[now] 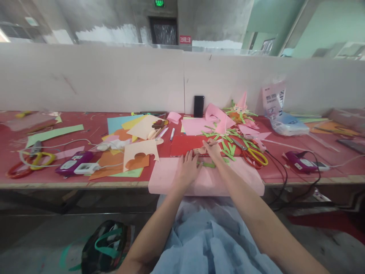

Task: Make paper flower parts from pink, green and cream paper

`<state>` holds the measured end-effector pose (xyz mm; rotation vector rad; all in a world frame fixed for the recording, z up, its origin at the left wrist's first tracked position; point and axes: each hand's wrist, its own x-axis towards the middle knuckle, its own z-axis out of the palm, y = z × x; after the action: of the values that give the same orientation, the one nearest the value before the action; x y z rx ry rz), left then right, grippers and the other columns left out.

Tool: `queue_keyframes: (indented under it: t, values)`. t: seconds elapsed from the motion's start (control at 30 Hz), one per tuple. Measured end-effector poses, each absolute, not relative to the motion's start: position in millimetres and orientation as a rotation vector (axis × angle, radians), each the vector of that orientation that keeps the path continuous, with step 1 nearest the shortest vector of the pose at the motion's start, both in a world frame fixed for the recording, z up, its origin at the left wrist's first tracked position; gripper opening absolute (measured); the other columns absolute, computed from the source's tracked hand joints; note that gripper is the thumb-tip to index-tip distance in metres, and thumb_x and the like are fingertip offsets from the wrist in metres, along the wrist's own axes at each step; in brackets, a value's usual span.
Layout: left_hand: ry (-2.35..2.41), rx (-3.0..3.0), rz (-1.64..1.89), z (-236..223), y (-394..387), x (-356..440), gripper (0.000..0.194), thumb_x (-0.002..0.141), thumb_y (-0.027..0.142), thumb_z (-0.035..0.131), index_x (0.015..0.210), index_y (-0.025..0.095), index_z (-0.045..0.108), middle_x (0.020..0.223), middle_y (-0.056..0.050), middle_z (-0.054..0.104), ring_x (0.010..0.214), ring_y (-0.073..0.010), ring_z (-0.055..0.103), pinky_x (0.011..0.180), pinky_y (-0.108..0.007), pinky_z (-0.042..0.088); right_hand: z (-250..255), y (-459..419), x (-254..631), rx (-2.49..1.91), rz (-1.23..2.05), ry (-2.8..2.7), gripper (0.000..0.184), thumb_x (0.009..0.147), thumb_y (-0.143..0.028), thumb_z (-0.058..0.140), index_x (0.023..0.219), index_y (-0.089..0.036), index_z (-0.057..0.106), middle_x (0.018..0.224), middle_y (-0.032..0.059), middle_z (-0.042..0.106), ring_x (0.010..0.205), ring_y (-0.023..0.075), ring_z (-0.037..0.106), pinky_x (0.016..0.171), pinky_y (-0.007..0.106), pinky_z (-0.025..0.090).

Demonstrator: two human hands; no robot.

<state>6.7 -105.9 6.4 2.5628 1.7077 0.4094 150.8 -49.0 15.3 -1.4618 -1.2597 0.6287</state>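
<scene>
My right hand (pixel 213 149) pinches a slim pale pen (pixel 217 141) that slants up to the right. Its fingers are over a small beige piece (pixel 199 151), which lies on a red sheet (pixel 182 141). Just left of that piece, my left hand (pixel 188 166) rests with fingers stretched out, fingertips near the red sheet's lower edge. Under both hands a large pink sheet (pixel 165 173) hangs over the table's front edge. A green strip (pixel 210 165) lies between my hands. The pen's tip is too small to make out.
Scissors (pixel 255 156), green paper strips (pixel 229 146) and pink paper shapes sit right of my hands. Cut card (pixel 137 152), a marker (pixel 172 134) and a purple device (pixel 74 163) with cables lie left. A black phone (pixel 199 106) leans against the white partition (pixel 114 78).
</scene>
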Motion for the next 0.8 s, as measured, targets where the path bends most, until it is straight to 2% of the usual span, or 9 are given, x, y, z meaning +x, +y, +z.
queue_keyframes:
  t: [0.2,0.4,0.8]
  values:
    - [1.707,2.570,0.406,5.0,-105.0,6.4,0.049,0.090,0.040,0.037,0.133,0.018,0.042,0.144,-0.015,0.037,0.134,-0.0266,0.031,0.110,-0.047,0.021,10.9,-47.0,153.1,-1.502,0.533,-1.313,0.033,0.072,-0.047,0.050,0.055,-0.023,0.036,0.044,-0.0047,0.048,0.047,0.0132,0.050,0.048,0.024,0.033]
    - [1.703,2.567,0.412,5.1,-105.2,6.4,0.048,0.090,0.039,0.037,0.133,0.019,0.042,0.144,-0.014,0.036,0.134,-0.0268,0.031,0.109,-0.048,0.022,11.3,-47.3,153.3,-1.499,0.596,-1.322,0.027,0.073,-0.042,0.048,0.056,-0.023,0.038,0.044,-0.0044,0.050,0.048,0.0139,0.053,0.050,0.023,0.034]
    - [1.702,2.583,0.400,5.2,-105.2,6.3,0.048,0.090,0.039,0.037,0.134,0.018,0.041,0.144,-0.014,0.035,0.134,-0.0266,0.030,0.110,-0.047,0.021,10.8,-47.6,152.7,-1.527,0.543,-1.304,0.029,0.073,-0.042,0.048,0.055,-0.024,0.036,0.043,-0.0042,0.050,0.049,0.0148,0.054,0.050,0.024,0.034]
